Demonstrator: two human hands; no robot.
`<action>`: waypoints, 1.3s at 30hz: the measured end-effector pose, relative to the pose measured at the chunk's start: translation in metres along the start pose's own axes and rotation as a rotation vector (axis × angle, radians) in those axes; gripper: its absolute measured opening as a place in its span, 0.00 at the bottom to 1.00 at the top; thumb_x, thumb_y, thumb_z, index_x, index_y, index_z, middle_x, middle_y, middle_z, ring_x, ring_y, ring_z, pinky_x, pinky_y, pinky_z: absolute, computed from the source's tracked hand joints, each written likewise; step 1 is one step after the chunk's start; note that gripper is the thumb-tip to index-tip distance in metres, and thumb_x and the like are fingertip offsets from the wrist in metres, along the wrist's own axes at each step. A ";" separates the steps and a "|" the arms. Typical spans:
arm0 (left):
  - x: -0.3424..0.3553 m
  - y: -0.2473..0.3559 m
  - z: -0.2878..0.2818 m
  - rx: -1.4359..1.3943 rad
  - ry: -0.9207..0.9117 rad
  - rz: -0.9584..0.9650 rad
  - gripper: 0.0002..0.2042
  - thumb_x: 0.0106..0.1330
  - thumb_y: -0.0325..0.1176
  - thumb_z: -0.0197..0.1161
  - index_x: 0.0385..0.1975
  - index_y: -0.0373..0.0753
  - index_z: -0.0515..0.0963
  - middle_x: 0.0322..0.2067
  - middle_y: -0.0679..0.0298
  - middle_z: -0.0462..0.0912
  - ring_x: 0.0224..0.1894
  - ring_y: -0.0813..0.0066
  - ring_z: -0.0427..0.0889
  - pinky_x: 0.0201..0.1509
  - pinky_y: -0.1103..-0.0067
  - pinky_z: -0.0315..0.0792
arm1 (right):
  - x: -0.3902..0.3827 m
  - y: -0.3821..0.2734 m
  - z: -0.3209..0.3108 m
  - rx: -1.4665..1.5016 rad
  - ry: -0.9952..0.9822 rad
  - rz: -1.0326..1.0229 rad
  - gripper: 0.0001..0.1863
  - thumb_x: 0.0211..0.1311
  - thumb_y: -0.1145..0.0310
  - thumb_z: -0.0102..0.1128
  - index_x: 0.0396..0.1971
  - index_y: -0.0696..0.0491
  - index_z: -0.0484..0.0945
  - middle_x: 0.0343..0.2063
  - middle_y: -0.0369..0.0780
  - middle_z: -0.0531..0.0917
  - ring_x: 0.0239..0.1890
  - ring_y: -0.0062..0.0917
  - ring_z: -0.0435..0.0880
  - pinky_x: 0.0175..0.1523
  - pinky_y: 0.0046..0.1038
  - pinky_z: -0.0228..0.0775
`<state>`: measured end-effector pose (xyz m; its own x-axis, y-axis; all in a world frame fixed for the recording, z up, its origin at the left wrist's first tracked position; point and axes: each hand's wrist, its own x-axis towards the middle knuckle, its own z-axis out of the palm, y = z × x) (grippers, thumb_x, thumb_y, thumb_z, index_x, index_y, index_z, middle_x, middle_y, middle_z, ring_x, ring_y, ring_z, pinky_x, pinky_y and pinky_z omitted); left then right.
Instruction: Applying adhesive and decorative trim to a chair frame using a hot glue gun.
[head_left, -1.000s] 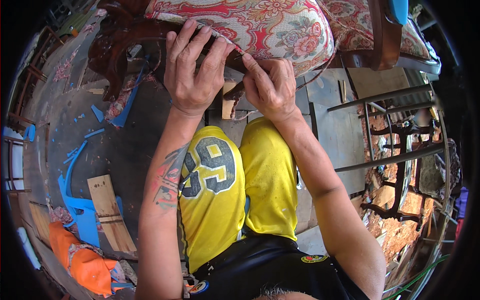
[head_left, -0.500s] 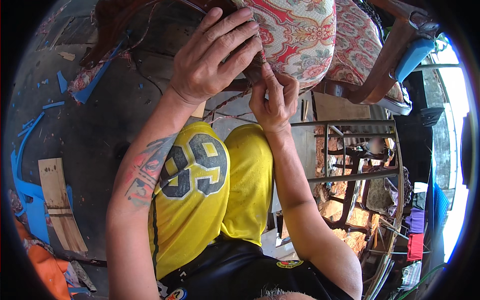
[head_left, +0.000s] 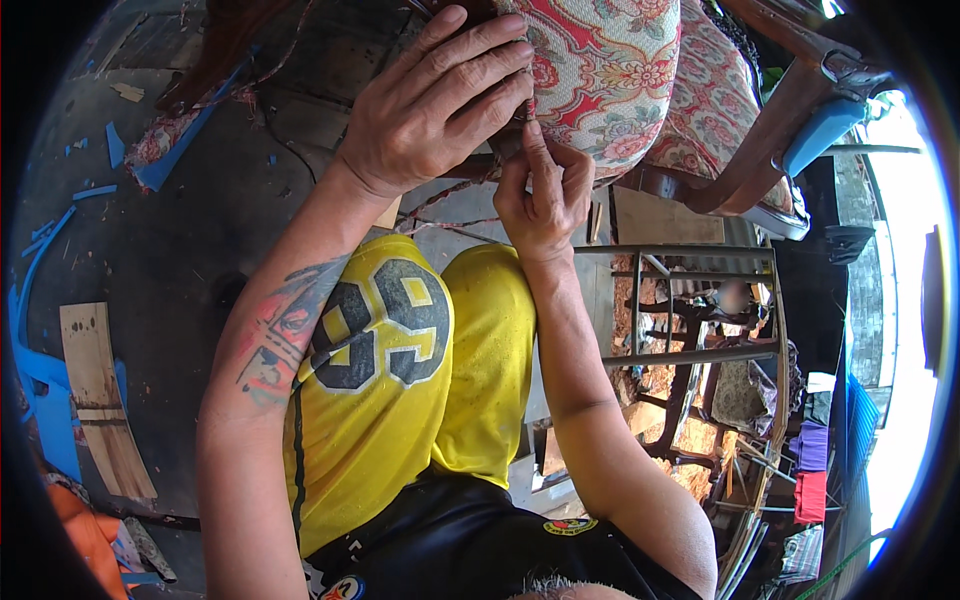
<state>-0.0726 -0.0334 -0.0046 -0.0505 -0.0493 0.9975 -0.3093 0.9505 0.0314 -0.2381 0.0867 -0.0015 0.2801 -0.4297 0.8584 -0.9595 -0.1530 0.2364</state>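
A chair seat covered in red and cream floral fabric [head_left: 605, 75] is at the top, beside a dark wooden frame. My left hand [head_left: 430, 110] lies flat over the frame, its fingers stretched out together and their tips at the fabric's edge. Just below, my right hand [head_left: 545, 200] has its index finger extended against a narrow reddish trim [head_left: 531, 107] along that edge. Its other fingers are curled, and whatever they pinch is hidden. Twisted cord strands [head_left: 440, 195] trail below the frame, between my hands and my knees.
A second floral seat section [head_left: 705, 100] and a wooden chair leg with blue wrapping [head_left: 825, 135] are at the upper right. A metal rack [head_left: 690, 352] stands at right. Blue scraps [head_left: 50, 400] and a wooden board [head_left: 100, 400] lie on the floor at left.
The whole view has shifted slightly, with the floor items moving left. Both hands keep nearly the same place at the seat's edge.
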 end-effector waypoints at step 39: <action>0.003 0.009 0.015 0.128 0.084 0.073 0.13 0.64 0.29 0.78 0.47 0.45 0.85 0.52 0.62 0.84 0.64 0.55 0.83 0.78 0.55 0.66 | -0.002 0.007 0.004 0.086 0.036 0.004 0.33 0.43 0.72 0.77 0.56 0.53 0.85 0.31 0.35 0.76 0.33 0.29 0.77 0.37 0.34 0.65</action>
<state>-0.0901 -0.0301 -0.0026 0.0009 0.0497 0.9988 -0.4265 0.9034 -0.0445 -0.2454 0.0825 -0.0034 0.2732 -0.3981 0.8757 -0.9542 -0.2279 0.1941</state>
